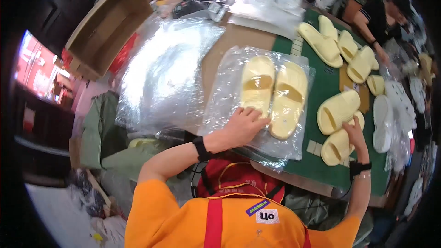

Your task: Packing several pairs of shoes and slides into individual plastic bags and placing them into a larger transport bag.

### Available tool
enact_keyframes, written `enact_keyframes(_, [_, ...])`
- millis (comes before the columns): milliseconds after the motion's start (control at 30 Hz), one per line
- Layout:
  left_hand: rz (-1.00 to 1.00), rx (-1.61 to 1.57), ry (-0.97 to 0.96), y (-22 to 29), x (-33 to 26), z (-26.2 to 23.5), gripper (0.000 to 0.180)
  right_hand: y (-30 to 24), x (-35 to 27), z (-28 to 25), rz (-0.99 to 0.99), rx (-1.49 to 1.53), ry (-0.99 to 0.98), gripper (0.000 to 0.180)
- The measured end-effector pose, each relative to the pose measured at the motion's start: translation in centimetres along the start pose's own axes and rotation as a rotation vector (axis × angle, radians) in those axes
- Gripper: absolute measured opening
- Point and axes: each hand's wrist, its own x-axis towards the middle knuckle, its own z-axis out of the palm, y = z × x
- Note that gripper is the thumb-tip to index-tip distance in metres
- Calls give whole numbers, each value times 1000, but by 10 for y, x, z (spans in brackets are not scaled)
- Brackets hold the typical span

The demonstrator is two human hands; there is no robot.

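Observation:
Two pale yellow slippers lie side by side, toes away from me, at a clear plastic bag [225, 82] in the middle of the table. My left hand [243, 127] is closed over the heel of the left slipper [257, 71]; the right slipper [290, 92] lies just beside it. At the right, my right hand [357, 138] grips the edge of a yellow slipper [336, 148], its fingers partly hidden. Another yellow slipper [339, 111] lies just beyond, against my fingers. A third slipper's edge shows between them.
A stack of clear bags [165, 73] spreads to the left. An open cardboard box [110, 27] stands beyond it. More yellow slippers [321, 46] lie on the green mat [294, 170], white shoes [382, 121] at the right. Another person [381, 18] sits at the far right.

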Motion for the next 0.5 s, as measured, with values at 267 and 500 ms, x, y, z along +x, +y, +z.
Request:
enact_keyframes(267, [-690,-590,146,-67,-10,11,81,-66,-38,26,-698,-903,420,40])
enact_keyframes(500, [-994,-1256,-96,-74,12,-12,83,-87,-90,149,-406,-413,-395,65])
